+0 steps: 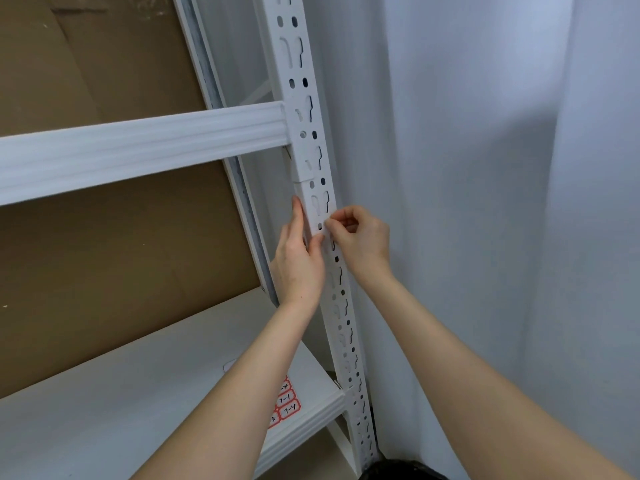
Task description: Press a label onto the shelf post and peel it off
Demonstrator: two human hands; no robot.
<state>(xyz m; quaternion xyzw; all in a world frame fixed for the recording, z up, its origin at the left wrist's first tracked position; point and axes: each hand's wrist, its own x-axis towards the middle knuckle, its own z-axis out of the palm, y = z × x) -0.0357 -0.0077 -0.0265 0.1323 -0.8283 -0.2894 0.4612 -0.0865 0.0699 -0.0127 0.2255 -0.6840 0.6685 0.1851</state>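
The left hand (300, 261) lies with straight fingers pressed along the inner face of the white slotted upright (322, 202) at the shelf's right front corner, just below the upper beam (138, 150). The right hand (358, 237) pinches something small at a slot on the upright's front; what it is cannot be told. Red-bordered labels (285, 403) lie on the lower shelf (138, 410) near its right front corner.

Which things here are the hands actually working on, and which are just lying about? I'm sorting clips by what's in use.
In use:
- left hand, fingers along the white slotted upright
- right hand, pinching something small at that upright; too small to identify

Lying about:
- red-bordered labels on the lower shelf
- upper shelf beam
- cardboard backing
- grey curtain
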